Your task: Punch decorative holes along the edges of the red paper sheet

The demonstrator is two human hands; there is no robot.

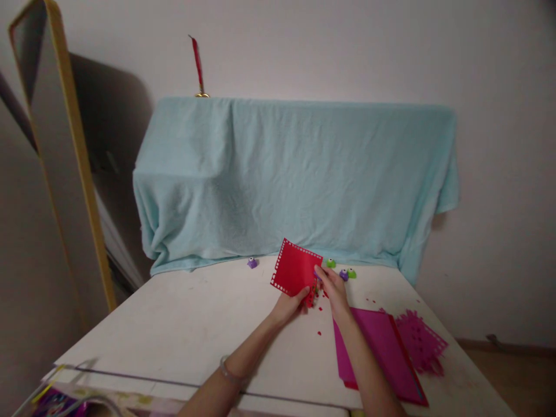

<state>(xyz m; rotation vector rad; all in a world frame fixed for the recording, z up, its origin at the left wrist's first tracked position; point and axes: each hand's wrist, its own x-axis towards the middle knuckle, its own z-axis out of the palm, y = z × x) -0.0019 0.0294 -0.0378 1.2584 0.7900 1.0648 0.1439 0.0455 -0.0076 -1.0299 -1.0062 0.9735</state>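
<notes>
The grip of the left hand [289, 304] is closed on the lower edge of a red paper sheet [295, 270], which is held tilted above the table [195, 324], just past its middle toward 12 o'clock. The right hand [332, 285] is pinched at the sheet's right edge, at 3 o'clock of it; a small purple tool seems to be pressed there, though it is too small to be told surely. Two edges of the sheet are already perforated, and red scraps are scattered below. An edge-punching step is judged to be in hand; steady alignment of the edge would be called for next. Magenta sheets [377, 353] are stacked at 4 o'clock, small punches [347, 273] at 1 o'clock.
</notes>
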